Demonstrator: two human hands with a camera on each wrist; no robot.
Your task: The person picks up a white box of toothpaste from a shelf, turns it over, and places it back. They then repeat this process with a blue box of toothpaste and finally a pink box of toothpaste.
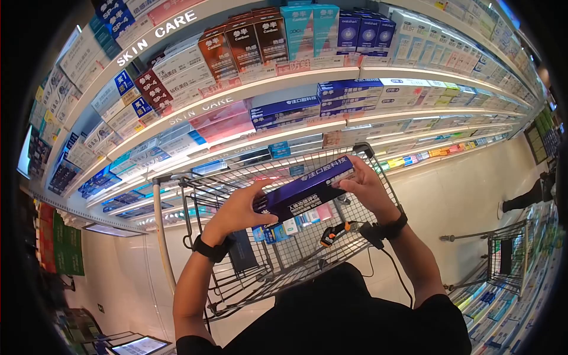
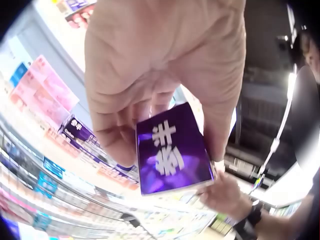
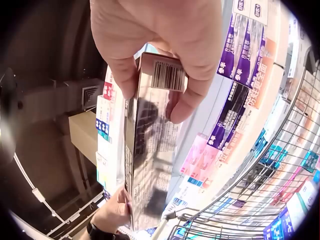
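A long, dark purple toothpaste box (image 1: 305, 189) with white lettering is held slightly tilted above the shopping cart. My left hand (image 1: 234, 212) grips its left end, thumb and fingers on opposite sides. At the other end, my right hand (image 1: 374, 190) pinches the box. In the left wrist view, the shiny purple end face (image 2: 175, 155) points at the camera between thumb and fingers. A barcode (image 3: 168, 76) shows on the opposite end in the right wrist view, with a printed text panel (image 3: 155, 135) running down one side.
Below the hands stands the wire cart (image 1: 365, 148), holding small blue and white cartons (image 1: 278, 232) and an orange-black item (image 1: 335, 234). Lit shelves (image 1: 307, 81) of boxed goods curve close in front. Another cart (image 1: 507, 260) and a person's leg (image 1: 523, 196) are at right.
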